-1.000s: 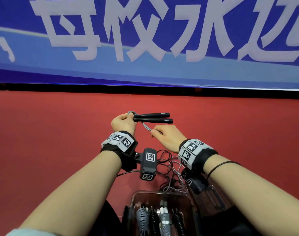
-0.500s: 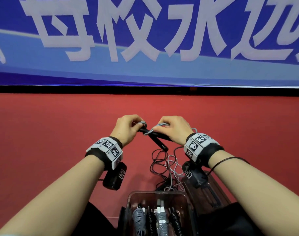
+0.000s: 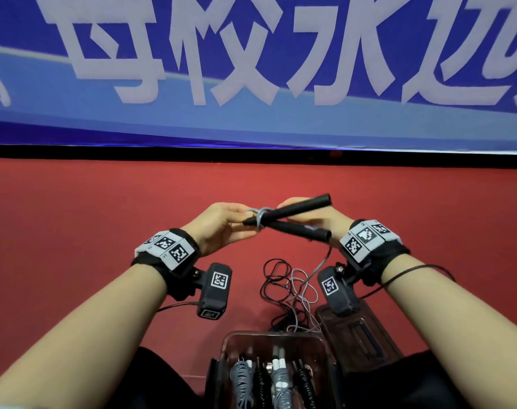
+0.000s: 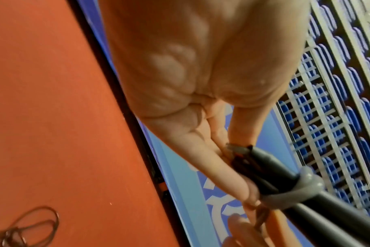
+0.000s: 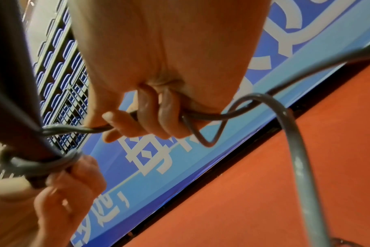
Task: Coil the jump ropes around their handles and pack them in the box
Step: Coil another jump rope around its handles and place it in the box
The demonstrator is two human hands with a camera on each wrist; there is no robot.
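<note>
Two black jump rope handles [image 3: 298, 211] are held together above the red floor, crossing near their left ends and spreading apart to the right. My left hand [image 3: 222, 225] pinches those left ends [image 4: 254, 160]. A grey rope [image 3: 261, 215] is looped round them there [image 4: 306, 185]. My right hand [image 3: 325, 219], partly hidden behind the handles, grips the grey rope [image 5: 201, 115] in curled fingers. The rope runs down from it to a loose pile [image 3: 298, 287]. A clear box [image 3: 230, 343] near my body holds several coiled ropes [image 3: 278, 376].
A black rope [image 3: 276, 278] lies tangled with the grey one on the floor, seen too in the left wrist view [image 4: 32, 225]. The box lid [image 3: 357, 335] lies right of the box. A blue banner [image 3: 251, 69] stands along the floor's far edge.
The handles have swung from pointing down toward me to pointing right and up. My right hand moved behind them with the rope, and a turn of grey rope now sits round their left ends.
</note>
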